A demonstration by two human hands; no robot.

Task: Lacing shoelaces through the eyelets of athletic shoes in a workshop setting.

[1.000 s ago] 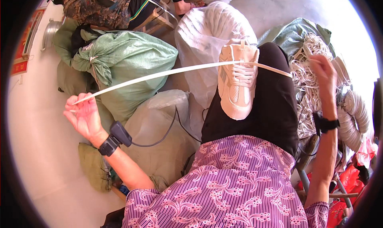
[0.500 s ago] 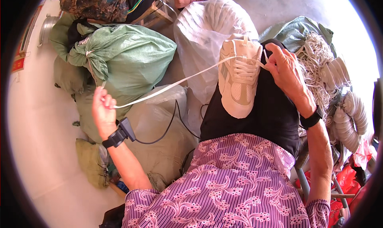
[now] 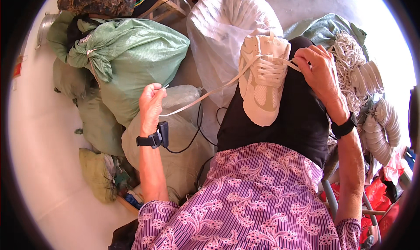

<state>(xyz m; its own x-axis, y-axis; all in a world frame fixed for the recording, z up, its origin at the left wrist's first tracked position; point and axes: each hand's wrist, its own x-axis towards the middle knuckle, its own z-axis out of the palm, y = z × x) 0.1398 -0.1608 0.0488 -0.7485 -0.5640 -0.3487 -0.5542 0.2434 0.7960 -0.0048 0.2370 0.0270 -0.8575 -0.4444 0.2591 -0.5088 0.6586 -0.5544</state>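
A beige and white sneaker [image 3: 261, 95] rests on my black-trousered lap, toe toward me. Flat off-white lacing crosses its tongue. One long end of the shoelace [image 3: 197, 102] sags out to the left, into the closed fingers of my left hand [image 3: 151, 102], with its tip poking up past the thumb. At the shoe's right side, my right hand [image 3: 316, 66] pinches the other, shorter stretch of lace close to the eyelets. Both wrists wear black bands, and a small dark box sits on the left one.
A tied green sack [image 3: 135, 62] stands at the left. A clear plastic bag [image 3: 210, 40] of pale shoes is beyond my knees. Bundled white laces [image 3: 350, 49] hang at the right, above red plastic bags [image 3: 378, 197]. A black cable [image 3: 192, 138] loops beside my left forearm.
My left hand has come in to the right, toward the shoe, and the long lace has gone from nearly taut to sagging. My right hand keeps its pinch, almost in place.
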